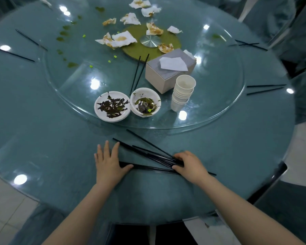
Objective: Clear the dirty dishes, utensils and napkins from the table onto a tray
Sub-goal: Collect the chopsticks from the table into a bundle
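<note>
A round teal glass-topped surface [42,138] carries a clear glass turntable [219,106] strewn with stained white paper napkins [121,38]; pale floor tiles show at its edges. No writing is legible. Near the front edge, the right hand [189,164] closes around fanned thin black chopsticks [148,152], while the left hand [109,162] lies flat, fingers spread, touching them.

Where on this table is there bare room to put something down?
Bare table left of the left hand, below the glass turntable. The turntable's near left, beside the plate, is open too. Crowded: napkins at the far centre, chopsticks fanned between both hands.
</note>
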